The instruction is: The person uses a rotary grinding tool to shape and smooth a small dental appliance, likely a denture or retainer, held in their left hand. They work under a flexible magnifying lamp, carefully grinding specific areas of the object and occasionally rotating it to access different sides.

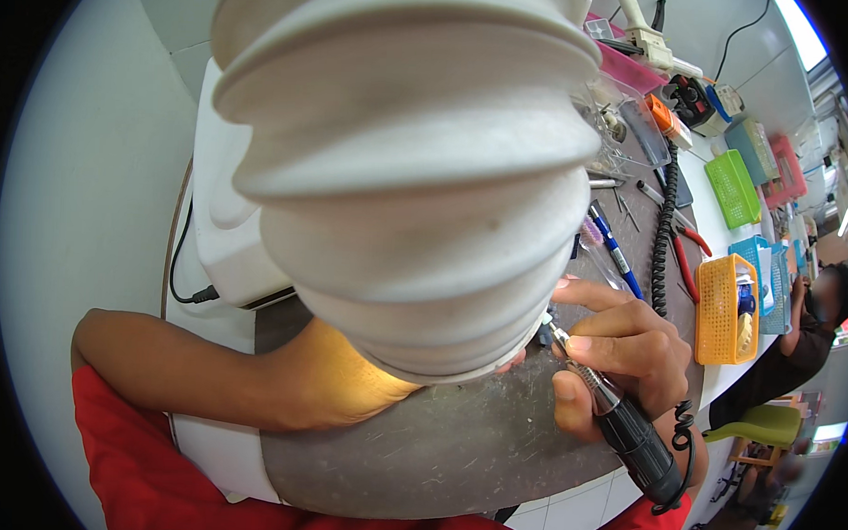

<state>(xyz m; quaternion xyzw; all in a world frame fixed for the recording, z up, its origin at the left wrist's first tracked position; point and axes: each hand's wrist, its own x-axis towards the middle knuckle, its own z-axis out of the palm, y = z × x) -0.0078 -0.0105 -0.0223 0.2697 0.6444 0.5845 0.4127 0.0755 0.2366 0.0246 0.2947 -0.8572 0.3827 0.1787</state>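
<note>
A wide white ribbed hose point(418, 162) hangs in front of me and covers the middle of the view. My right hand point(634, 352) grips a black and silver rotary handpiece point(634, 445), with thumb and fingers wrapped round its metal front. A small pale tip point(545, 319) sticks out of it toward the hose's lower edge. From the left, my left hand point(350, 379) reaches in under the hose, lit yellow at the wrist. Its fingers are almost wholly hidden, and so is anything they hold. A bit of fingertip shows beside the hose's rim, close to the handpiece tip.
The grey-brown worktop point(408, 456) is scratched. A white machine point(244, 203) stands left of the hose. To the right lie a blue pen point(616, 251), red-handled pliers point(685, 265) and a coiled black cord point(665, 227). Beyond are an orange basket point(714, 317), a green basket point(731, 187) and a seated person point(766, 375).
</note>
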